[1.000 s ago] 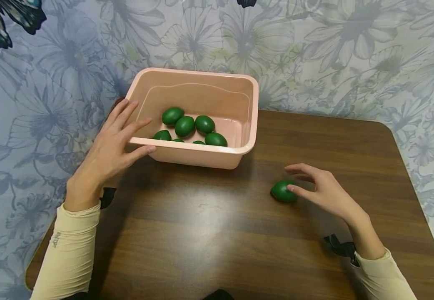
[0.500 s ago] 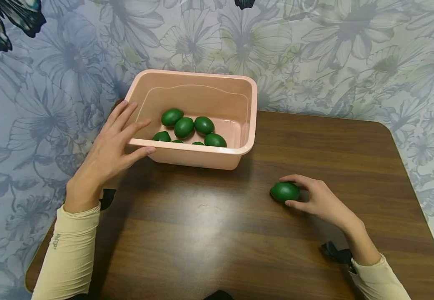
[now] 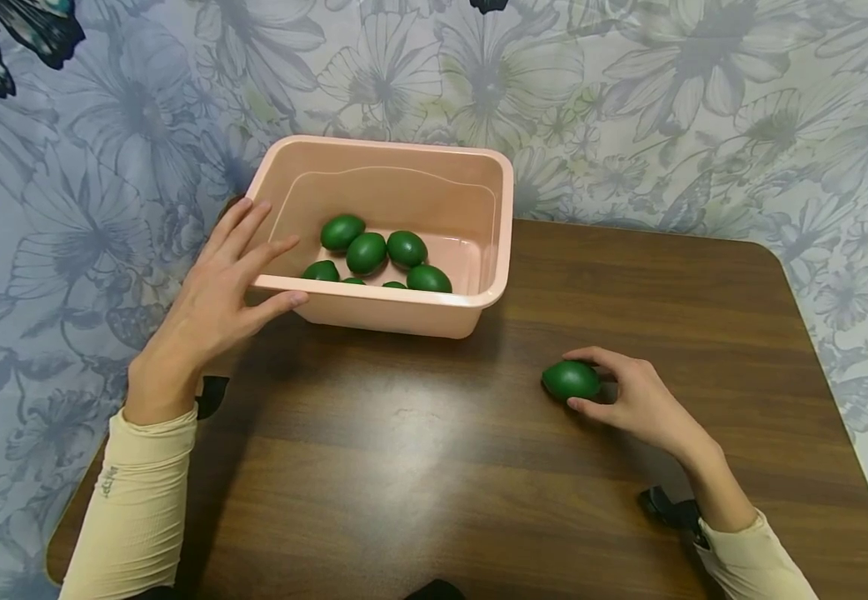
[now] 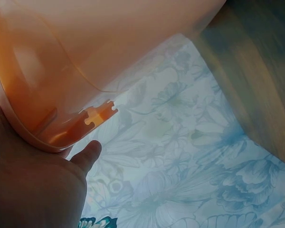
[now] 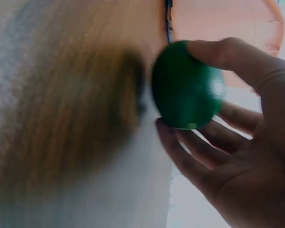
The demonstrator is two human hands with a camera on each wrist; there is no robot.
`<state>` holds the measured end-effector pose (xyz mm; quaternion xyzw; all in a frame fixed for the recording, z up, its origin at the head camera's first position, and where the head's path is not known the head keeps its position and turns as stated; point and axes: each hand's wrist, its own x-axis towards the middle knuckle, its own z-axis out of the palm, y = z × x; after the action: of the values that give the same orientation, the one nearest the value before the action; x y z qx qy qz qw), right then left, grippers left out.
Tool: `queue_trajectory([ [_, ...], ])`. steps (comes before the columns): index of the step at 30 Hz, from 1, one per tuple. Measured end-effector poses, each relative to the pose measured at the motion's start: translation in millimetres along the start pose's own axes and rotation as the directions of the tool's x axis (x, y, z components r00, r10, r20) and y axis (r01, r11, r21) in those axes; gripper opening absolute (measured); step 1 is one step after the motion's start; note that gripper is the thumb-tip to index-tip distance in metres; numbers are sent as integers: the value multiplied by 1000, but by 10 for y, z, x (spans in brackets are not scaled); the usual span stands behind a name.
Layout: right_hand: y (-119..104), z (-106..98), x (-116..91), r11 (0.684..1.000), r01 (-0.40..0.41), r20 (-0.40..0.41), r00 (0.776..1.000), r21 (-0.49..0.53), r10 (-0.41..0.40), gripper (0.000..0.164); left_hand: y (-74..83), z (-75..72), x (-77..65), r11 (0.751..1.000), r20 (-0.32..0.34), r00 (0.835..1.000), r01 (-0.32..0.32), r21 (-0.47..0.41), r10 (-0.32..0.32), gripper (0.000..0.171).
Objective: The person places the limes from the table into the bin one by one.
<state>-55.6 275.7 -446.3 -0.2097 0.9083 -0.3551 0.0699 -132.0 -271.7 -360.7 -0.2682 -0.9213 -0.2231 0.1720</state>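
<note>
In the head view, a green lime (image 3: 571,381) lies at the right part of the table, pinched between the thumb and fingers of my right hand (image 3: 640,404). The right wrist view shows the same lime (image 5: 187,88) between thumb and fingertips, apart from the palm. My left hand (image 3: 212,304) rests at the near left corner of a pink plastic basin (image 3: 389,310), fingers spread and fairly straight across its rim. In the left wrist view, the basin wall (image 4: 85,38) rises beside that hand. Several green limes (image 3: 366,253) lie inside the basin; its front wall partly hides some.
The brown wooden table (image 3: 404,467) has a rounded far right corner. Behind it and to its left is flower-patterned wallpaper (image 3: 666,108). The basin stands at the table's back left, near the wall. A dark strap (image 3: 670,507) hangs at the right wrist.
My right hand has lowered its fingers around the lime on the table and pinches it. The left hand has stayed at the basin's corner.
</note>
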Motion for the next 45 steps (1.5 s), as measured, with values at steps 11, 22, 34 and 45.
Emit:
queue_trajectory([
  [11, -70, -101, 120, 1000, 1, -178, 984, 5, 0, 56, 1, -3, -8, 1000, -14, 1000, 8, -9, -8, 72],
  [22, -209, -312, 254, 998, 7, -274, 962, 66, 11, 59, 12, 9, 0, 997, -6, 998, 55, -59, -55, 62],
  [34, -353, -601, 455, 996, 58, -357, 934, 74, -28, 64, 17, 16, 4, 996, -8, 998, 65, -57, -65, 63],
  [45, -565, -923, 880, 993, 120, -367, 924, 6, -110, 59, 12, -8, 9, 999, 7, 999, 43, -28, -42, 65],
])
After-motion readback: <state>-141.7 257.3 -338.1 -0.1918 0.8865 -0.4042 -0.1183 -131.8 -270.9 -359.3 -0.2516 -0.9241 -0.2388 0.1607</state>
